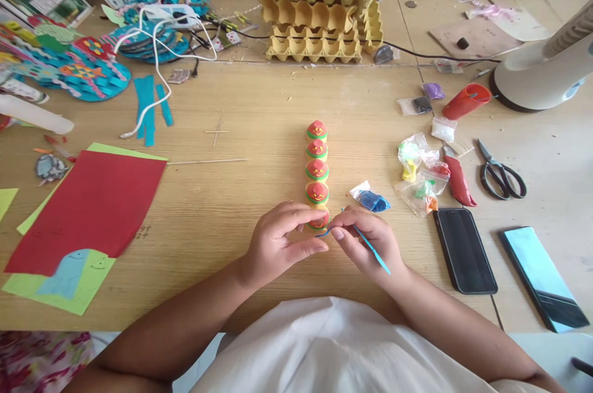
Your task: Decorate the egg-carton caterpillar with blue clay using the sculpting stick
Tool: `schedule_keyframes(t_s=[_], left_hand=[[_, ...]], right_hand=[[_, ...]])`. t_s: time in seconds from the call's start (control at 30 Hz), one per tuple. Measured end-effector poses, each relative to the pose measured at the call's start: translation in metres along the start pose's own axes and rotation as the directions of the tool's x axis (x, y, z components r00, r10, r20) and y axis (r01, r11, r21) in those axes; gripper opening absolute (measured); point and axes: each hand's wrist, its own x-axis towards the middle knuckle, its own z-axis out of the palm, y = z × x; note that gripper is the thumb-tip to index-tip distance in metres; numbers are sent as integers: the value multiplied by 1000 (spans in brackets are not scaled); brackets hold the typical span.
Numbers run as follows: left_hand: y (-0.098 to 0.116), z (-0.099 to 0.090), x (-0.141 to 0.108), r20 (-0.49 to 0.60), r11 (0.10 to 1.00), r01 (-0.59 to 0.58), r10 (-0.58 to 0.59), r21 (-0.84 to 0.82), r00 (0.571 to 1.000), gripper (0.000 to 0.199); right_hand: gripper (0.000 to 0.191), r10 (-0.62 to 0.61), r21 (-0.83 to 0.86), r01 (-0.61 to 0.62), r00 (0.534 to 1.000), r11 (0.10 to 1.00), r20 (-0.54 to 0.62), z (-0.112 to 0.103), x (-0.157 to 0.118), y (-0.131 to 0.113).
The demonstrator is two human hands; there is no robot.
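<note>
A row of several rounded cups, like a cut egg-carton strip, runs away from me; each has a red top, a green band and small yellow marks. My left hand reaches in from the left, its fingertips at the nearest cup and its thumb apart from them. My right hand holds a thin light-blue plastic modelling tool, slanting across its fingers. At its fingertips shows a thin dark-blue strand, which looks like clay. The nearest cup is partly hidden by my fingers. A packet of blue clay lies just beyond my right hand.
To the right lie clay packets, a red utility knife, scissors and two phones. A red cup lies tipped. Egg cartons stand at the back. Red paper and thin sticks lie left.
</note>
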Motion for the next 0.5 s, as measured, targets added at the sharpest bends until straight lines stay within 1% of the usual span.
schedule_keyframes(t_s=[0.1,0.2,0.33,0.43,0.5], left_hand=[[-1,2,0,13,992,55,-54,-109,998,44],[-1,3,0,23,991,90,-89,-101,996,39],[0,4,0,44,992,119,-117,-47,992,23],[1,4,0,36,987,146,-144,-62,989,6],[1,4,0,14,983,167,-166,-76,986,2]], right_hand=[[9,-5,37,6,1000,999,-26,0,-1,1],[8,3,73,0,999,997,-45,0,-2,2],[10,58,113,-52,997,992,-54,0,-3,2],[12,95,163,-85,994,983,-58,-1,-2,1],[15,114,177,-103,992,979,-56,-1,-1,2]])
